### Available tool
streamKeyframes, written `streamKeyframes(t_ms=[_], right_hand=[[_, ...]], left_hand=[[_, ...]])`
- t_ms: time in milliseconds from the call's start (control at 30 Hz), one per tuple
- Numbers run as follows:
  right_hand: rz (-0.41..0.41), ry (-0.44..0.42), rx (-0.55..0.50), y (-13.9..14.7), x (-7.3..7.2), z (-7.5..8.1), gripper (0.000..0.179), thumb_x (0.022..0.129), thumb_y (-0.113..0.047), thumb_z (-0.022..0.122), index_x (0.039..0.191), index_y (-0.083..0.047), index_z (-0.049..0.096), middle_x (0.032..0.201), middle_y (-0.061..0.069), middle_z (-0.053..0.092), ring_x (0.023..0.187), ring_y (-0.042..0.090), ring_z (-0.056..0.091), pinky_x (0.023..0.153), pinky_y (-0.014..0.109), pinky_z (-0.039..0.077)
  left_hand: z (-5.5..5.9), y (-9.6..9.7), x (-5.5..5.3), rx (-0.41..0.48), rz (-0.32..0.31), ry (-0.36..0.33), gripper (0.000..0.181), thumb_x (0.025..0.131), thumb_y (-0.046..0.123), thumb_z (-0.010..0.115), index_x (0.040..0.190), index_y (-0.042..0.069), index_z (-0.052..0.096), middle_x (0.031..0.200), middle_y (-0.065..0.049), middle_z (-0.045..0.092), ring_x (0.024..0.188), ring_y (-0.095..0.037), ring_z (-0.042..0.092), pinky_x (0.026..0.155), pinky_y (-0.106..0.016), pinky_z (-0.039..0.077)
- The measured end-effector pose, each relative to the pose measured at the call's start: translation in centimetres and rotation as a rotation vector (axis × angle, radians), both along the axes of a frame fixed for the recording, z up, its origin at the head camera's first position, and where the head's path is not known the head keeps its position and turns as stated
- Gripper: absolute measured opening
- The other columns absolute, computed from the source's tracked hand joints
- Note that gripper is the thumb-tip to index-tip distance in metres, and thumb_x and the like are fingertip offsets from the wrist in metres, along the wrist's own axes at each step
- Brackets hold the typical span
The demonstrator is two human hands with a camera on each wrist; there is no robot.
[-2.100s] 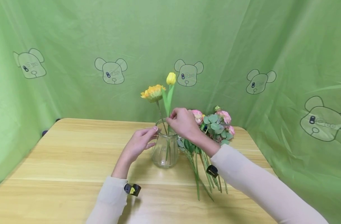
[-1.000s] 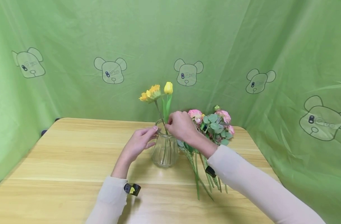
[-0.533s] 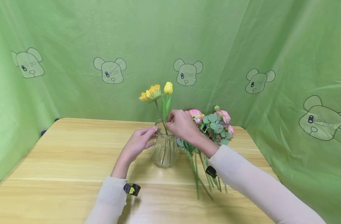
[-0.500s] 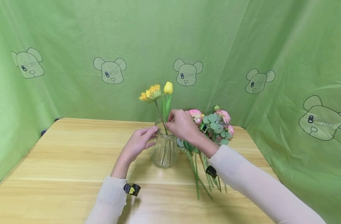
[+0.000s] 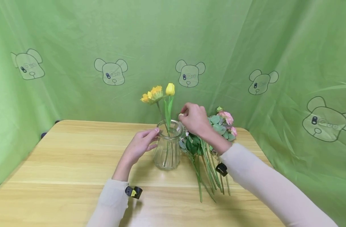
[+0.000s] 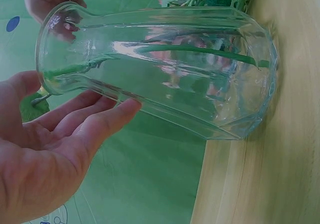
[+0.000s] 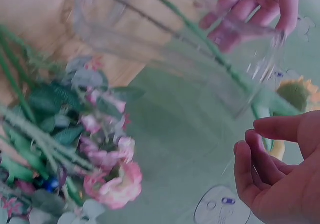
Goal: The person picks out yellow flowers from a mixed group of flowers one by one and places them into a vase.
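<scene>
A clear glass vase (image 5: 166,151) stands upright on the table and holds a yellow tulip (image 5: 170,89) and an orange-yellow daisy-like flower (image 5: 152,95). Both stems lean inside the glass. My left hand (image 5: 141,143) steadies the vase from the left, thumb at the rim and fairly straight fingers along its side, as the left wrist view shows. To the right of the rim, my right hand (image 5: 196,119) hovers in the air, fingers loosely bent. The right wrist view has nothing between its thumb and fingertips (image 7: 242,151); the tulip's green leaves lie just beyond them.
Right of the vase lies a bunch of flowers, with pink blooms (image 5: 226,117), grey-green leaves (image 5: 216,121) and long green stems (image 5: 209,170) pointing toward the front. A green curtain (image 5: 150,37) with bear-head outlines hangs behind the wooden table (image 5: 76,157).
The tulip went lower into the vase earlier, its head dropping. My right hand has since let go of its stem and moved right and up. My left hand has stayed at the vase.
</scene>
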State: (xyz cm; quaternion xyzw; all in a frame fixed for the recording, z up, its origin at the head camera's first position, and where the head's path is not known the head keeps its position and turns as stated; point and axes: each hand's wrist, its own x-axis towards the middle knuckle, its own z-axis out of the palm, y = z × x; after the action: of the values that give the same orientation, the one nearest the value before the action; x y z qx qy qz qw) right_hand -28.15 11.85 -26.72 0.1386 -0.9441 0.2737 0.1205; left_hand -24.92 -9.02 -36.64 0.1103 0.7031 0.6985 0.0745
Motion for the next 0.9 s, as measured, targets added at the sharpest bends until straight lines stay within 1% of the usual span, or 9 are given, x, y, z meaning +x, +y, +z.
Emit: streamKeyframes(t_ms=[67, 133, 200, 300, 400, 533, 667, 800, 900], right_hand=[[-0.008, -0.004, -0.015, 0.7, -0.3, 0.1, 0.02, 0.092, -0.008, 0.067, 0.108, 0.003, 0.069, 0.092, 0.017, 0.074, 0.07, 0.024, 0.069, 0.056, 0.03, 0.06], [-0.027, -0.005, -0.022, 1.4, -0.6, 0.2, 0.019, 0.092, -0.007, 0.066, 0.109, 0.003, 0.069, 0.093, 0.018, 0.074, 0.065, 0.023, 0.068, 0.051, 0.027, 0.058], [-0.054, 0.001, -0.018, 2.2, -0.9, 0.2, 0.019, 0.092, -0.009, 0.065, 0.107, 0.002, 0.069, 0.094, 0.018, 0.074, 0.06, 0.02, 0.065, 0.05, 0.025, 0.055], [-0.085, -0.01, -0.015, 3.3, -1.2, 0.0, 0.02, 0.092, -0.01, 0.064, 0.107, 0.001, 0.068, 0.092, 0.019, 0.074, 0.05, 0.016, 0.056, 0.043, 0.023, 0.046], [-0.106, -0.048, -0.012, 4.3, -1.4, -0.3, 0.023, 0.093, -0.011, 0.062, 0.11, 0.003, 0.067, 0.091, 0.02, 0.073, 0.045, 0.013, 0.049, 0.04, 0.022, 0.042], [-0.116, -0.066, 0.015, 5.3, -1.6, -1.0, 0.027, 0.092, -0.013, 0.061, 0.112, 0.005, 0.066, 0.085, 0.017, 0.069, 0.045, 0.011, 0.045, 0.044, 0.023, 0.042], [-0.109, -0.084, 0.022, 6.1, -1.5, -1.7, 0.029, 0.091, -0.013, 0.061, 0.112, 0.006, 0.065, 0.072, 0.011, 0.063, 0.045, 0.011, 0.043, 0.044, 0.025, 0.041], [-0.113, -0.075, 0.048, 7.0, -1.5, -2.7, 0.024, 0.092, -0.016, 0.063, 0.105, 0.004, 0.066, 0.068, 0.008, 0.061, 0.047, 0.012, 0.044, 0.047, 0.027, 0.042], [-0.12, -0.088, 0.076, 7.9, -1.6, -3.9, 0.021, 0.094, -0.02, 0.066, 0.089, 0.0, 0.064, 0.062, 0.003, 0.055, 0.048, 0.013, 0.042, 0.049, 0.026, 0.04]], left_hand=[[0.0, 0.0, 0.0, -0.001, 0.002, 0.0, 0.057, 0.106, 0.04, 0.052, 0.142, -0.004, 0.053, 0.151, -0.021, 0.05, 0.14, -0.037, 0.049, 0.11, -0.045, 0.051], [0.0, 0.0, 0.0, -0.001, -0.001, 0.001, 0.057, 0.106, 0.04, 0.051, 0.142, -0.004, 0.053, 0.151, -0.02, 0.05, 0.14, -0.037, 0.049, 0.111, -0.045, 0.051], [-0.1, 0.0, -0.1, -0.001, -0.001, 0.001, 0.058, 0.106, 0.04, 0.051, 0.143, -0.004, 0.052, 0.151, -0.021, 0.05, 0.14, -0.037, 0.049, 0.112, -0.046, 0.05], [-0.1, 0.0, -0.1, -0.001, -0.001, -0.002, 0.057, 0.106, 0.04, 0.051, 0.143, -0.004, 0.052, 0.151, -0.02, 0.05, 0.14, -0.037, 0.049, 0.112, -0.046, 0.05], [-0.1, 0.0, -0.1, 0.0, -0.001, -0.006, 0.057, 0.106, 0.04, 0.051, 0.143, -0.004, 0.052, 0.152, -0.02, 0.05, 0.14, -0.037, 0.05, 0.112, -0.046, 0.05], [-0.1, -0.1, -0.1, -0.006, -0.006, -0.003, 0.058, 0.106, 0.04, 0.051, 0.143, -0.004, 0.052, 0.152, -0.02, 0.049, 0.14, -0.037, 0.049, 0.111, -0.044, 0.051], [-0.1, -0.2, -0.1, -0.007, -0.012, 0.004, 0.058, 0.106, 0.04, 0.051, 0.144, -0.004, 0.051, 0.153, -0.021, 0.048, 0.14, -0.038, 0.049, 0.109, -0.043, 0.052], [-0.1, -0.1, -0.1, -0.003, -0.015, 0.005, 0.058, 0.106, 0.04, 0.05, 0.144, -0.005, 0.05, 0.153, -0.021, 0.047, 0.14, -0.038, 0.049, 0.11, -0.045, 0.051], [-0.1, 0.0, -0.1, 0.001, -0.014, 0.002, 0.058, 0.106, 0.04, 0.051, 0.143, -0.005, 0.051, 0.153, -0.021, 0.048, 0.14, -0.038, 0.049, 0.111, -0.046, 0.05]])
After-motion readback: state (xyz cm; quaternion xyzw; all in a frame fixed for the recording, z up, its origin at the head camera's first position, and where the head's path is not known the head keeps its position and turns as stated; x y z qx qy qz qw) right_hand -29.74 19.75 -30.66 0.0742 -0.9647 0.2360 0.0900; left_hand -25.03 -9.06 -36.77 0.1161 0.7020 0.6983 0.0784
